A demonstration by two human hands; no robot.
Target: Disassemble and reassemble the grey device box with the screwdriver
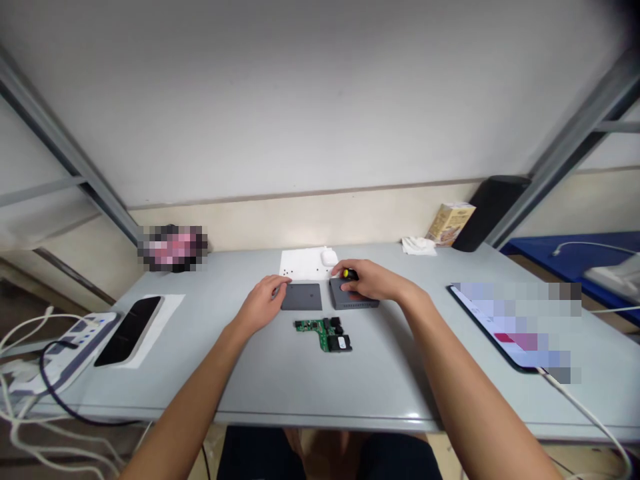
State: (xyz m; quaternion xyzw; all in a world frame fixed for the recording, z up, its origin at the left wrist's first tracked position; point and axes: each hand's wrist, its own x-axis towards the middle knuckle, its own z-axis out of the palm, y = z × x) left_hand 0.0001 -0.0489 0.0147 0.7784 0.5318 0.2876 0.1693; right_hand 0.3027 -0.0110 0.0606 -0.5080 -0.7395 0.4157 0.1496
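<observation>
My left hand [263, 301] has its fingers and thumb at the left edge of a flat dark grey cover plate [303, 298] lying on the table, gripping that edge. In my right hand [371, 280] is a small screwdriver [351, 274] with a black and yellow handle; its shaft is hidden. That hand is over a dark grey box-shaped casing [354, 301] with vent slots along its front side. Closer to me lies a green circuit board [323, 330] with black components. Behind the plate, several tiny screws [286, 272] rest on a white sheet [303, 259].
A white earbud case [329, 257] sits on the sheet. To the left are a phone [131, 330] and a power strip [80, 350] with cables. To the right lies a tablet [493, 327] on a cable; a carton [450, 223], tissue [419, 246] and black speaker-like object [487, 213] stand behind.
</observation>
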